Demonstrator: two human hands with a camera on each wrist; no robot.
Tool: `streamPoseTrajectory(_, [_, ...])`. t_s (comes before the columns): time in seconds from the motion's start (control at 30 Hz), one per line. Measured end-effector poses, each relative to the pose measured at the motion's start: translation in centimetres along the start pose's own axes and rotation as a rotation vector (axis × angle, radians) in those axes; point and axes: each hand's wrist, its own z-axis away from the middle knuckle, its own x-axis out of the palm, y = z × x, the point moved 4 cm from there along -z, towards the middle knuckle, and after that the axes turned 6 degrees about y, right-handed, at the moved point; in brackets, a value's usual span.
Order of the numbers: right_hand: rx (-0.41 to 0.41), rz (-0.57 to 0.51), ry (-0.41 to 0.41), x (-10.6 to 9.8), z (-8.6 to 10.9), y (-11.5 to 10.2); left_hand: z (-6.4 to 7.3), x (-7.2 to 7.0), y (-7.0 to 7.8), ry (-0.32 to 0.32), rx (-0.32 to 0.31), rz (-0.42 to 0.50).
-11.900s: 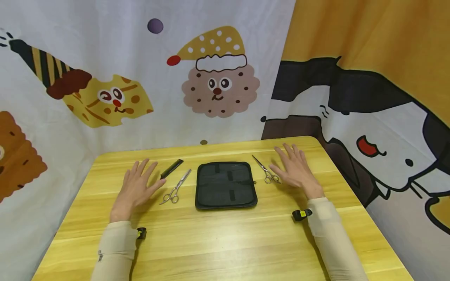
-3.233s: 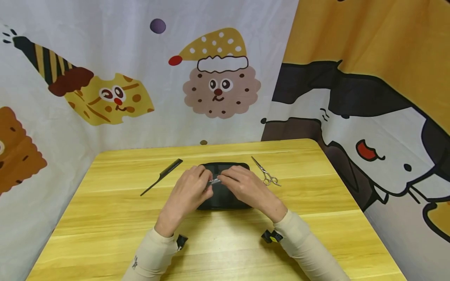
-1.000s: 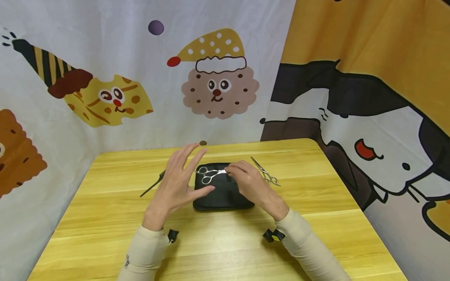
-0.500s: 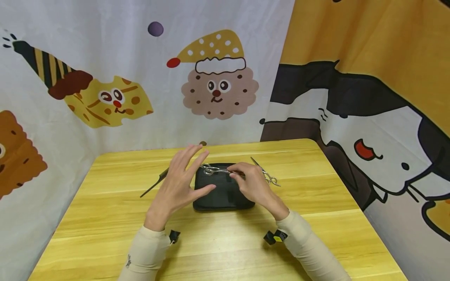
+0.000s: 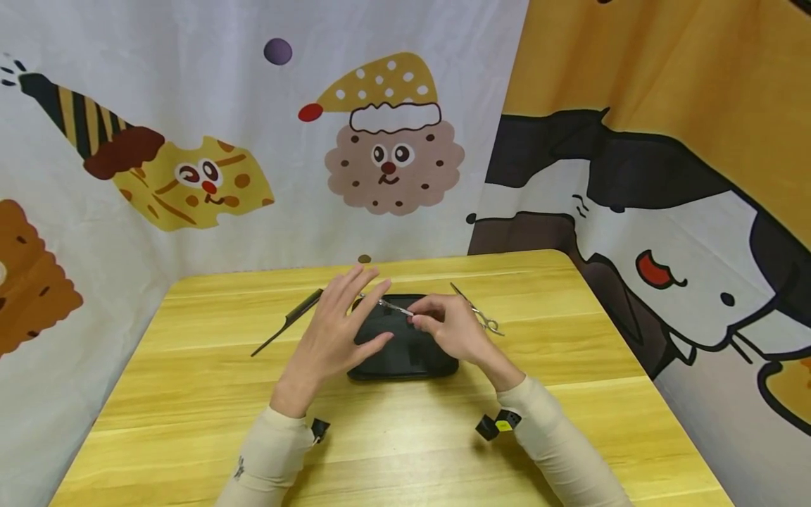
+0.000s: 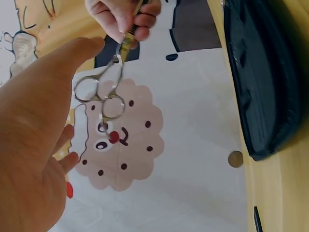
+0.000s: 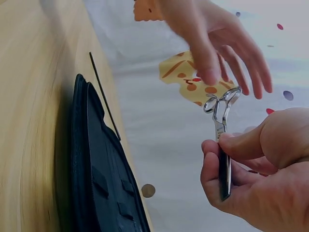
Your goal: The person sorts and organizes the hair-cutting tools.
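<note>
Pinched by its blades in my right hand is a pair of silver scissors, raised above a black case. Its finger rings point left, as the right wrist view of the scissors shows. My left hand has its fingers spread close to those rings, and partly hides them in the head view. The left wrist view shows the left thumb and palm apart from the scissors. Elastic loops cross the case's upper face.
Left of the case lies a black tail comb, partly behind the left hand. A second pair of scissors lies to the right, partly hidden by the right hand. Behind the wooden table hangs a cartoon curtain.
The scissors, first lying left of the case, were lifted and held in both hands over it. The left hand then let go; the right hand has since tilted them, rings leftward.
</note>
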Motion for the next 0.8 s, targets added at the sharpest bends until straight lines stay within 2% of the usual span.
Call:
streamPoseTrajectory(0.1, [0.08, -0.085, -0.047, 0.1, -0.1, 0.3, 0.2, 0.3, -0.2, -0.001, 0.023, -0.073])
streamPoseTrajectory(0.2, [0.124, -0.15, -0.083, 0.1, -0.2, 0.5, 0.5, 0.6, -0.4, 0.006, 0.046, -0.13])
streamPoseTrajectory(0.4, [0.166, -0.262, -0.135, 0.0, -0.2, 0.7, 0.7, 1.0, -0.3, 0.016, 0.09, -0.18])
streamPoseTrajectory(0.53, [0.18, -0.325, -0.171, 0.0, -0.2, 0.8, 0.8, 1.3, 0.1, 0.016, 0.107, -0.181])
streamPoseTrajectory(0.8, [0.215, -0.356, -0.226, 0.2, 0.0, 0.7, 1.4, 1.5, 0.8, -0.004, 0.123, -0.146])
